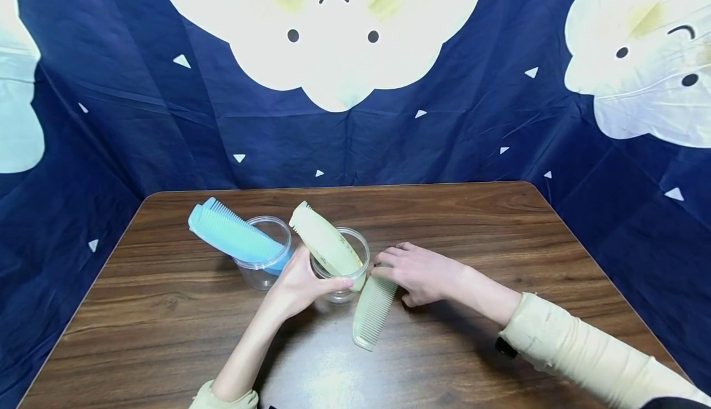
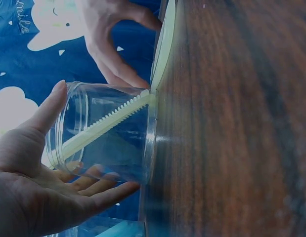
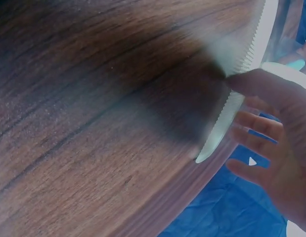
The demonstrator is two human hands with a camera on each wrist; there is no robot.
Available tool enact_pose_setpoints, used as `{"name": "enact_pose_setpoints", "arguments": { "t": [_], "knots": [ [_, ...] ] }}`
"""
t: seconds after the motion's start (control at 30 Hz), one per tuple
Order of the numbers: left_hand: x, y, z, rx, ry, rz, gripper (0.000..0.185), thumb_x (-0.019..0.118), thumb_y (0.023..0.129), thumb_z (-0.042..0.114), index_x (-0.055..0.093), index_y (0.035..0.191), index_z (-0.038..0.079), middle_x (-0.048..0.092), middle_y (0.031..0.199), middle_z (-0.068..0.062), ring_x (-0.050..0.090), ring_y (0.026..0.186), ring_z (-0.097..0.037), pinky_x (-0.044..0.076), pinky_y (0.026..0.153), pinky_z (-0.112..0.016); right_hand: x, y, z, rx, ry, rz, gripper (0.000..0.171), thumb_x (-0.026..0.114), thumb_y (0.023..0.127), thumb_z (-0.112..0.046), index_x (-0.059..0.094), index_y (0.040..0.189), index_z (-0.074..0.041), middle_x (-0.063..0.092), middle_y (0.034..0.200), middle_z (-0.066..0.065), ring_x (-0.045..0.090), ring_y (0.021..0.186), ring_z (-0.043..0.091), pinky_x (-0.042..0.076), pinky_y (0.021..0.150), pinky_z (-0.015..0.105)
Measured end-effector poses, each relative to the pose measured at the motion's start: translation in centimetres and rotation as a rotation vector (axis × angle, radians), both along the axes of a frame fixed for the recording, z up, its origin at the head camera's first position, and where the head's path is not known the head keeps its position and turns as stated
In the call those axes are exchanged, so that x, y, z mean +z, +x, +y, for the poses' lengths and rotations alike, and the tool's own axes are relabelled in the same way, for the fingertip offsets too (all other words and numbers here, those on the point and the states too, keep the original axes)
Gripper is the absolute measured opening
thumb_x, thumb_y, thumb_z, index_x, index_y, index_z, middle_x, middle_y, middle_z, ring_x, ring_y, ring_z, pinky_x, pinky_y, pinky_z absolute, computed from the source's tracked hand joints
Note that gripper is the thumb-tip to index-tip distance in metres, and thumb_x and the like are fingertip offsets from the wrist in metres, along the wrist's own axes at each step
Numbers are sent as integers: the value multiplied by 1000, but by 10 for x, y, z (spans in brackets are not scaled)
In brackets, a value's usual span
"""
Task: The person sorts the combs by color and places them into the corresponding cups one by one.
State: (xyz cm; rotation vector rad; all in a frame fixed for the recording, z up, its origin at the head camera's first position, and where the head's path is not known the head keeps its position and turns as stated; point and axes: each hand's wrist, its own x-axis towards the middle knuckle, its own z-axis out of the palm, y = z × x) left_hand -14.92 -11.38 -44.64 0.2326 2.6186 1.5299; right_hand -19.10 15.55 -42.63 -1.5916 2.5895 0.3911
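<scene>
My left hand (image 1: 300, 282) is round a clear plastic jar (image 2: 106, 158) standing on the table, its thumb on the near side of the rim. Inside that jar a pale yellow comb (image 1: 324, 236) leans to the left, its upper end sticking out over the rim. Just right of the jar, a pale green comb (image 1: 373, 315) lies on the wood. My right hand (image 1: 419, 271) pinches its far part, with the thumb on the toothed edge and the fingers along the other side in the right wrist view. The fingers partly cover the comb's far end.
To the left stands a second clear jar (image 1: 257, 278), with blue combs (image 1: 233, 233) slanting out of it to the left. The brown wooden table (image 1: 472, 224) ends at a dark blue cloth backdrop (image 1: 389, 144) with white clouds.
</scene>
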Motion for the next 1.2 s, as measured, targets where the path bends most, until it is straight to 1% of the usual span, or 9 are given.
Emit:
{"name": "enact_pose_setpoints", "arguments": {
  "t": [0.13, 0.3, 0.37, 0.47, 0.67, 0.87, 1.03, 1.2],
  "knots": [
    [0, 0, 0, 0, -2, 3, 62, 94, 71, 39, 63, 122, 21, 69, 118, 0, 60, 120, -19, 46, 108, -42, -2, 0, -1, 52, 16, 92, 76, 88, 74, -31, 56, 142, -20, 61, 134, 0, 60, 125, 21, 52, 105, 43],
    [0, 0, 0, 2, -1, 7, 62, 94, 71, 40, 63, 122, 22, 69, 118, 0, 61, 120, -18, 46, 107, -42, -5, -1, -1, 114, -3, 215, 56, 83, 74, -23, 61, 125, -23, 64, 112, -5, 65, 104, 19, 56, 89, 37],
    [1, 0, 0, 3, 1, 9, 61, 94, 71, 39, 64, 121, 22, 69, 117, 1, 61, 119, -18, 46, 107, -42, -6, -1, -2, 126, -13, 248, 51, 82, 73, -20, 62, 120, -23, 64, 105, -6, 66, 98, 18, 56, 84, 36],
    [0, 0, 0, 1, 3, 12, 60, 94, 71, 39, 65, 120, 21, 70, 116, 1, 61, 118, -17, 47, 106, -41, -7, -1, -2, 133, -10, 275, 51, 83, 71, -21, 61, 117, -24, 63, 102, -6, 66, 94, 18, 56, 79, 34],
    [0, 0, 0, 5, 1, 11, 58, 94, 71, 39, 65, 118, 22, 70, 114, 1, 62, 116, -17, 47, 106, -41, -8, -1, 0, 111, 16, 275, 54, 85, 67, -23, 61, 116, -23, 62, 102, -5, 64, 93, 18, 56, 75, 32],
    [0, 1, 0, 8, 7, 8, 62, 95, 70, 38, 64, 121, 21, 70, 116, 0, 61, 118, -17, 47, 107, -41, -8, -1, 5, 68, 11, 225, 60, 88, 63, -29, 59, 115, -22, 60, 106, -3, 61, 95, 18, 56, 75, 33],
    [2, 2, 1, 13, 8, 9, 65, 95, 70, 38, 63, 124, 20, 69, 119, -1, 61, 121, -19, 46, 109, -43, -8, -2, 13, 57, -39, 206, 63, 88, 62, -32, 57, 115, -20, 59, 107, -3, 60, 96, 17, 57, 74, 32],
    [2, 2, 0, 18, 0, 14, 67, 94, 71, 40, 62, 126, 19, 68, 121, -3, 60, 123, -21, 46, 109, -44, -8, -3, 22, 30, -119, 145, 62, 87, 61, -28, 56, 115, -19, 57, 106, -4, 58, 95, 17, 56, 71, 32]
  ]
}}
